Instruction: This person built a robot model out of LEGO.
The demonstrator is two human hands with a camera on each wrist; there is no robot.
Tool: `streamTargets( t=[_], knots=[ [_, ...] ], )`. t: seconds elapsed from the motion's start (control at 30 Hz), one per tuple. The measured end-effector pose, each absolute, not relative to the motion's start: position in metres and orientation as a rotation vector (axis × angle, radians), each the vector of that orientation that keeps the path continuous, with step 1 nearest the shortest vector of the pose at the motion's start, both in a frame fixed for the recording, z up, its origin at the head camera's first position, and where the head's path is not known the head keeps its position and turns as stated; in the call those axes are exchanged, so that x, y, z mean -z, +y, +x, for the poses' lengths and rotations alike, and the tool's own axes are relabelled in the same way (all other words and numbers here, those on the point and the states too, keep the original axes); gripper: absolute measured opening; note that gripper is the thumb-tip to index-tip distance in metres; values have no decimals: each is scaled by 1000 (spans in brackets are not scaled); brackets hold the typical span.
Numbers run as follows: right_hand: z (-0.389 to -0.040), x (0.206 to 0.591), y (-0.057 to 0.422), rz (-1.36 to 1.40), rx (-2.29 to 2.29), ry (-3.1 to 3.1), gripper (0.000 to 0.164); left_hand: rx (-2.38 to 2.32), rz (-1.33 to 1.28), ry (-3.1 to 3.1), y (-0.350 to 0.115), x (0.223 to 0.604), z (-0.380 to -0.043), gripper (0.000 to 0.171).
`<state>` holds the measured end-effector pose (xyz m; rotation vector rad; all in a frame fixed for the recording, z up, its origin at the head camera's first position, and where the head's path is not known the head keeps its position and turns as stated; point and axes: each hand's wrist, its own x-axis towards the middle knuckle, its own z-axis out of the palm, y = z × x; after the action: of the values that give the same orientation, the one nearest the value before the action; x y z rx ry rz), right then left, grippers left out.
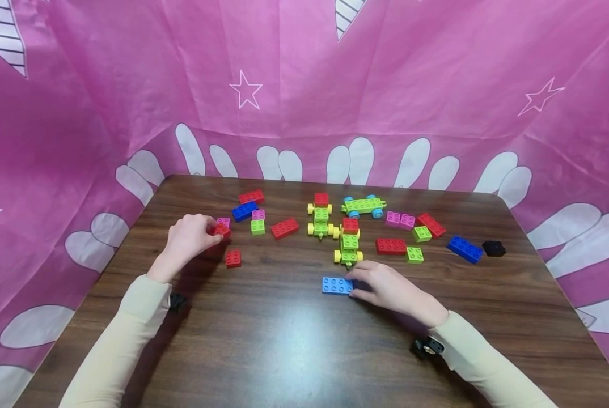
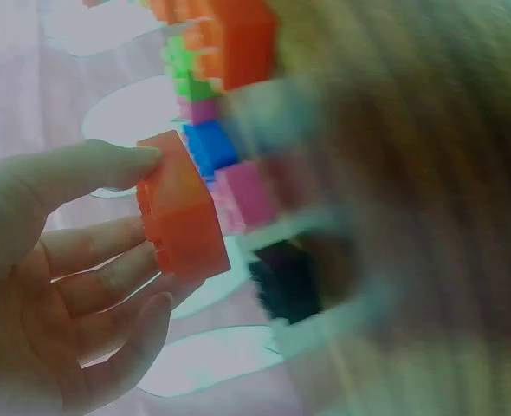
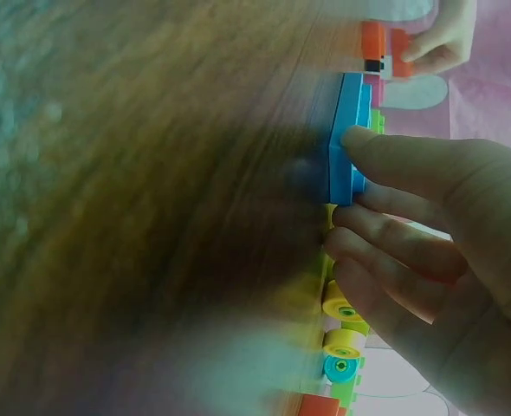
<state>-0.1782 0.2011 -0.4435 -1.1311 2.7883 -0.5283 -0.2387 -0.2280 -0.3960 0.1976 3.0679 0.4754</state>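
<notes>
My left hand (image 1: 189,238) pinches a red brick (image 1: 221,230) between thumb and fingers at the left of the table. In the left wrist view this red brick (image 2: 184,212) stands out from the thumb, its studs toward the palm. Near the middle, my right hand (image 1: 388,286) grips the right end of a light blue eight-stud brick (image 1: 337,285). The right wrist view has the thumb on one long side of the blue brick (image 3: 348,130), fingers on the other. Just beyond this hand stands a green vehicle with yellow wheels (image 1: 349,249) and a red brick on top.
A similar yellow-wheeled vehicle (image 1: 321,218) and a green base with blue wheels (image 1: 364,206) stand farther back. Loose bricks include a red one (image 1: 233,259) by the left hand, a long red one (image 1: 390,246), a dark blue one (image 1: 465,249) and a black piece (image 1: 494,248).
</notes>
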Motion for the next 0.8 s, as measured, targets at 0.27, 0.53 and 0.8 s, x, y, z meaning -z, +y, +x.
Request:
streamTargets(
  t=[0.27,0.53,0.8],
  knots=[
    [-178,444,201,-1149,532,2790,33,-519,425,3053,-195,380,-235,36],
    [-179,445,200,-1134,516,2796,34,-594,681,2977,-149,382,-231,36],
    [-180,446,201,-1119,558,2777,33,-547,881,2928,-117,397,-226,34]
  ],
)
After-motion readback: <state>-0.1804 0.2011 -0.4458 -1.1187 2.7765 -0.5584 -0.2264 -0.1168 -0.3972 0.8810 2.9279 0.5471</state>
